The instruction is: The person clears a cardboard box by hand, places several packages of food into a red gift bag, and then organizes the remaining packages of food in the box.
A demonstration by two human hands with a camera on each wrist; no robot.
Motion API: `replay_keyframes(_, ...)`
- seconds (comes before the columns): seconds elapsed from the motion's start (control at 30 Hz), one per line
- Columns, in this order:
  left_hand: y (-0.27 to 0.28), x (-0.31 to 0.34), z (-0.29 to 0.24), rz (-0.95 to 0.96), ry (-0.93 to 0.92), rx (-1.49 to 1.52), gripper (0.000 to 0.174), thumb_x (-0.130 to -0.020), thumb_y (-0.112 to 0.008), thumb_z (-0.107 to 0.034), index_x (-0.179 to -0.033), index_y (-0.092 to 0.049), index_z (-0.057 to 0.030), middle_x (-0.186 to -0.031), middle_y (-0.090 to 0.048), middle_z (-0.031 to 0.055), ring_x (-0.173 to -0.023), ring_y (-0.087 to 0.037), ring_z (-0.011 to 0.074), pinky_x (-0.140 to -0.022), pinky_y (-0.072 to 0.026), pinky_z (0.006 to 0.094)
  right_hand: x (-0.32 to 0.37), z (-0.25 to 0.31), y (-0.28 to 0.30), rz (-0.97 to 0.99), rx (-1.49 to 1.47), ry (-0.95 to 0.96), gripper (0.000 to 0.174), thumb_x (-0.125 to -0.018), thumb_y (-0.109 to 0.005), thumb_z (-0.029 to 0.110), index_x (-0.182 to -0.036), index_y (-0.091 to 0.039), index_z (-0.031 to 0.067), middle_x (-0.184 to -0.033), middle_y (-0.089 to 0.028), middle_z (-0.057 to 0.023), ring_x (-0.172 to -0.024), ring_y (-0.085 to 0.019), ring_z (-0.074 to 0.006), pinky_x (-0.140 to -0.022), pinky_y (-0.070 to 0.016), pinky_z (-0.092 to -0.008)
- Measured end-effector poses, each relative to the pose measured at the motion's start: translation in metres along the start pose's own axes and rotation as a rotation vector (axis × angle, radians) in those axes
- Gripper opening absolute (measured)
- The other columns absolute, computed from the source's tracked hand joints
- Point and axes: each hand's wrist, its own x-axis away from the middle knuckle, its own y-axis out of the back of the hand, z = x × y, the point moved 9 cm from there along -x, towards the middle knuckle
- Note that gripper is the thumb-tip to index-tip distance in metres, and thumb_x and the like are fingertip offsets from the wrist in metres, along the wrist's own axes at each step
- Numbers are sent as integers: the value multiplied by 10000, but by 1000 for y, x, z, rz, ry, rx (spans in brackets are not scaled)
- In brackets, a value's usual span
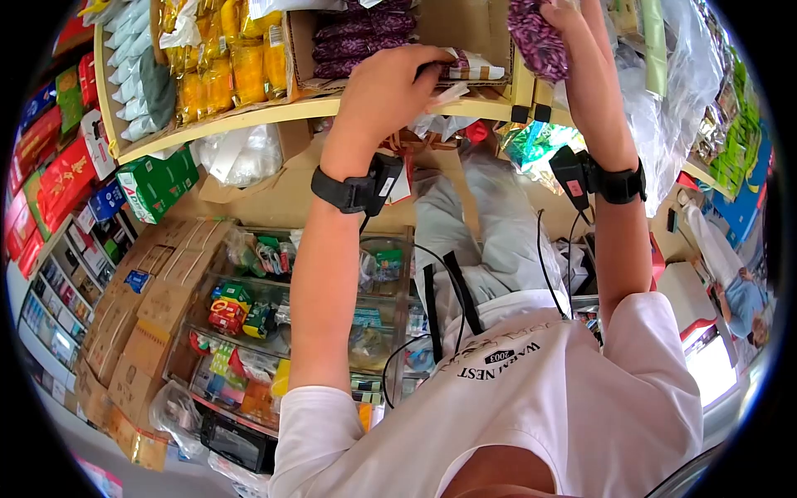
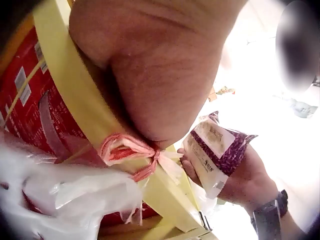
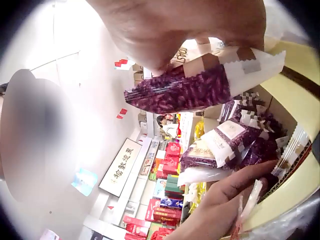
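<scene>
My right hand (image 1: 573, 33) grips a purple packet (image 1: 538, 41) above the shelf's right side; in the right wrist view this packet (image 3: 185, 90) shows its purple contents and a white, brown-striped end. The left wrist view shows the same packet (image 2: 220, 150) resting against the right palm (image 2: 250, 180). My left hand (image 1: 386, 95) reaches over the front edge of a cardboard box, its fingertips beside a white-and-brown packet (image 1: 475, 68). From the right wrist, the left hand (image 3: 220, 205) lies with fairly straight fingers below several purple packets (image 3: 230, 145). Its fingertips are partly hidden.
Yellow-orange packets (image 1: 241, 70) and grey-green packets (image 1: 137, 91) fill the shelf's left part. A cream shelf edge (image 1: 241, 120) runs under the boxes. A pink tied ribbon (image 2: 130, 150) hangs at that edge. Clear plastic bags (image 1: 664, 91) hang at right; a glass case (image 1: 332, 324) stands below.
</scene>
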Motion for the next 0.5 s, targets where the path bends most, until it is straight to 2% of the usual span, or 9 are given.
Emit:
replay_keyframes(0.1,2,-1,11,17,91,180,237,-964,-567,-114,-1141,-704,-34,-934,-728,130,-814,-696,224,-731,-526,351,-2,2,-2,47,151,60,465,-942,-535,96,-1386,-404,48,-1025,-530,-22,-810,-506,-69,-716,-437,-220)
replay_keyframes(0.17,10,-8,14,-139,-28,272,228,-978,-538,-75,-1130,-687,5,-961,-745,101,-757,-693,165,-708,-522,308,-6,-3,-11,47,134,89,487,-949,-584,55,-1390,-376,60,-990,-505,-31,-729,-495,-54,-627,-427,-209)
replay_keyframes(0.2,6,-6,16,-137,-31,271,228,-978,-538,-75,-1130,-687,5,-961,-745,101,-757,-693,165,-708,-522,308,-4,-6,-14,44,134,90,487,-949,-584,55,-1390,-376,60,-990,-505,-31,-729,-495,-54,-627,-427,-209)
replay_keyframes(0.27,11,-4,15,-228,32,281,242,-941,-566,-191,-1093,-734,-105,-937,-748,119,-853,-713,311,-763,-542,373,2,4,-19,40,160,263,475,-969,-578,63,-1393,-366,60,-1009,-498,-31,-737,-506,-49,-624,-432,-211)
replay_keyframes(0.3,12,-3,10,-229,27,278,242,-941,-566,-191,-1093,-734,-105,-937,-748,119,-853,-713,311,-763,-542,373,-3,-12,-12,10,190,176,502,-953,-606,82,-1400,-380,44,-1069,-517,-75,-842,-553,-113,-734,-480,-263)
replay_keyframes(0.33,12,-2,6,-199,56,216,244,-941,-568,-195,-1101,-733,-115,-929,-746,120,-847,-714,305,-760,-542,361,-4,-24,-10,8,188,183,502,-953,-606,82,-1400,-380,44,-1069,-517,-75,-842,-553,-113,-734,-480,-263)
replay_keyframes(0.4,13,-1,4,-176,78,153,246,-941,-571,-199,-1110,-733,-126,-921,-744,120,-841,-714,299,-756,-541,348,8,-10,-4,-195,621,510,544,-930,-645,113,-1406,-400,16,-1160,-537,-134,-1015,-561,-206,-908,-469,-331)
replay_keyframes(0.43,16,-3,5,-204,66,239,256,-959,-571,-227,-1133,-727,-122,-941,-751,104,-874,-715,276,-775,-538,341,10,-7,-5,-205,478,439,590,-907,-680,159,-1410,-416,-2,-1237,-541,-176,-1157,-521,-272,-1033,-404,-374)
replay_keyframes(0.5,22,-2,9,-236,44,323,270,-978,-571,-255,-1155,-721,-118,-962,-758,89,-907,-716,253,-794,-534,334,11,-13,-9,-213,466,487,603,-902,-688,168,-1411,-414,-4,-1252,-541,-177,-1166,-525,-273,-1028,-409,-371)
